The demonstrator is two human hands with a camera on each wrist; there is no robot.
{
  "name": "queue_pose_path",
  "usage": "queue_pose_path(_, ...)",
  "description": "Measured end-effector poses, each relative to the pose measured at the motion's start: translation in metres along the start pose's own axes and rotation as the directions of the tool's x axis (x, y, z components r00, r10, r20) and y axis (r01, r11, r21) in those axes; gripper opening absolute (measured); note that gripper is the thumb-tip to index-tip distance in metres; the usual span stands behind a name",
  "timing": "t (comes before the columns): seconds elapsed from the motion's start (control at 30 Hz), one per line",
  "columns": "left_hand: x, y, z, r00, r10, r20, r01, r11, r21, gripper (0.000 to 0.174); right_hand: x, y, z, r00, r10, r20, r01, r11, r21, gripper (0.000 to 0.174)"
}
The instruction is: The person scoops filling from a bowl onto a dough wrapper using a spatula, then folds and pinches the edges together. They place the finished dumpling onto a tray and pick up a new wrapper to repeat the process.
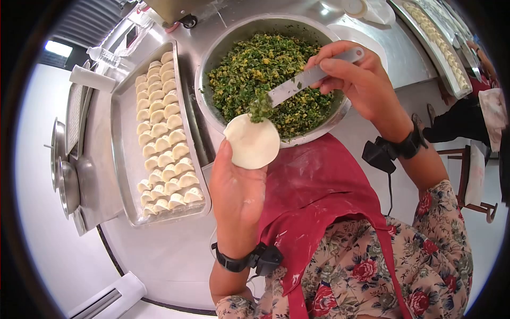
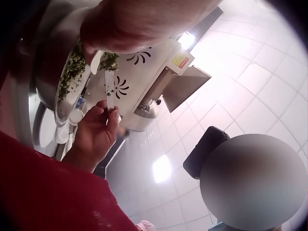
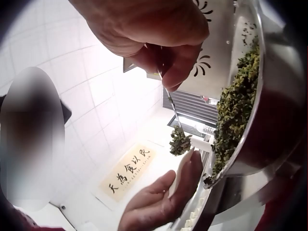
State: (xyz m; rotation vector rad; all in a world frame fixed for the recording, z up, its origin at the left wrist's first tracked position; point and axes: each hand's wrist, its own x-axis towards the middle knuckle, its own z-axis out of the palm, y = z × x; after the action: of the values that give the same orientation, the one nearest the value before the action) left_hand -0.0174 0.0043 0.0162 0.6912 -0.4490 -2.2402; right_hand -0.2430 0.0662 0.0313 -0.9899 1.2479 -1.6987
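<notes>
My left hand [image 1: 239, 196] holds a round, pale dumpling wrapper [image 1: 252, 142], with the thumb at its near-left edge and the fingers beneath it. In my right hand [image 1: 357, 80] is a flat metal filling spatula [image 1: 297, 85] with a hole at its handle end, pinched between thumb and fingers. A clump of green filling [image 3: 180, 141] clings to the spatula's tip, right at the wrapper's far edge. Behind both hands stands a large steel bowl [image 1: 203, 101] of chopped green and yellow filling [image 1: 265, 58]. The right wrist view shows the wrapper from its side.
To the left, a metal tray [image 1: 127, 154] bears rows of folded dumplings [image 1: 164, 127]. Another tray of dumplings [image 1: 435, 42] lies at the far right, near another person [image 1: 462, 127]. Steel pans [image 1: 68, 181] hang at the left. A stool [image 1: 470, 181] stands at the right.
</notes>
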Motion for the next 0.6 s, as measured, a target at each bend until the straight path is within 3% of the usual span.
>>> queue_pose_path(0.13, 0.007, -0.004, 0.011, 1.0, -0.018, -0.007, 0.018, 1.0, -0.023, 0.035, -0.025, -0.005, 0.02, 0.93, -0.338, 0.143, 0.366, 0.885, -0.287, 0.011)
queue_pose_path(0.23, 0.015, -0.006, 0.008, 0.999, -0.043, 0.0, 0.043, 0.997, -0.058, 0.035, -0.033, 0.001, 0.024, 0.658, -0.578, 0.484, 0.75, 0.438, -0.496, 0.013)
queue_pose_path(0.4, 0.017, -0.001, 0.004, 0.996, -0.068, 0.058, 0.074, 0.991, -0.11, 0.033, -0.045, 0.006, 0.027, 0.521, -0.532, 0.667, 0.848, 0.238, -0.473, 0.015)
queue_pose_path(0.47, 0.016, -0.001, 0.003, 0.995, -0.066, 0.08, 0.073, 0.993, -0.089, 0.035, -0.047, 0.005, 0.025, 0.535, -0.527, 0.661, 0.843, 0.281, -0.459, 0.015)
queue_pose_path(0.6, 0.014, 0.003, -0.002, 1.0, -0.014, 0.025, 0.016, 0.997, -0.074, 0.035, -0.049, -0.003, 0.022, 0.662, -0.562, 0.495, 0.749, 0.512, -0.42, 0.013)
